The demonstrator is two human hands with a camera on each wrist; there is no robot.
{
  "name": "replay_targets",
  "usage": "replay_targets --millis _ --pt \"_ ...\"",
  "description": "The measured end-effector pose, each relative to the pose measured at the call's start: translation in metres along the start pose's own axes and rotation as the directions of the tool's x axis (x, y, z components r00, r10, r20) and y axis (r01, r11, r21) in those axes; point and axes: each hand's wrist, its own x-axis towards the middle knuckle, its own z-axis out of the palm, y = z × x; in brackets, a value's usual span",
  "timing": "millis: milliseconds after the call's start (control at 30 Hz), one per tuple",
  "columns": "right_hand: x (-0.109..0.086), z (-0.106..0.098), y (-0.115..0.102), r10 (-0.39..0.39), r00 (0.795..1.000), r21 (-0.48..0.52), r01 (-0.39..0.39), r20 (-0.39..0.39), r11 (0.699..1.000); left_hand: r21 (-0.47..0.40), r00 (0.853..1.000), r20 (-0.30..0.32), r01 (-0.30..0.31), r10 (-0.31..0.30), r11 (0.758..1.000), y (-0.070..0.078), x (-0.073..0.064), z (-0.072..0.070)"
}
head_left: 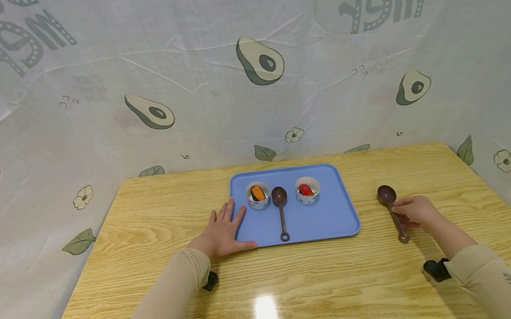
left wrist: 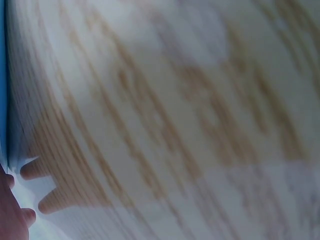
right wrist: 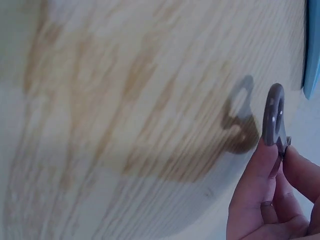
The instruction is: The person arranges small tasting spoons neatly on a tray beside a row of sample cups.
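We see the right hand (head_left: 419,211) pinching a brown spoon (head_left: 386,195) by the handle, thumb and fingertips close together around it. Its bowl points ahead of those fingers, and the ring end sits behind them; we take this mid-handle grip as a way to balance both ends. The right wrist view shows the ring end's shadow apart from it, so we judge that end raised off the surface (head_left: 324,277).

The left hand (head_left: 225,234) holds nothing: its fingers spread wide at the near left corner of the blue tray (head_left: 329,222), probably to steady it. Just right of those fingers stands a paper cup (head_left: 259,205) with an orange-topped piece (head_left: 257,193); next comes a second spoon (head_left: 282,216), then another cup (head_left: 308,199) with a red piece (head_left: 306,190). The spoon between the cups seems placed for orderly spacing, leaving the tray's side toward the right fingers bare.
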Motion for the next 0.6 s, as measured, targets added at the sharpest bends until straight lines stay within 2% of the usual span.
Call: replay_targets --millis 200,367,600 --pt "-0.005 0.001 -0.005 -0.002 1.0 0.01 0.001 0.014 1.0 0.0 1.0 -0.009 -0.008 0.008 1.0 0.0 0.0 0.0" --pt "-0.006 0.003 -0.008 -0.001 1.0 0.032 0.0 0.022 0.999 -0.002 1.0 0.005 0.003 -0.003 1.0 0.0 0.0 -0.001" --pt "-0.006 0.003 -0.011 -0.008 1.0 0.013 0.008 0.021 1.0 0.003 1.0 0.021 0.011 -0.011 1.0 0.002 -0.001 -0.003"
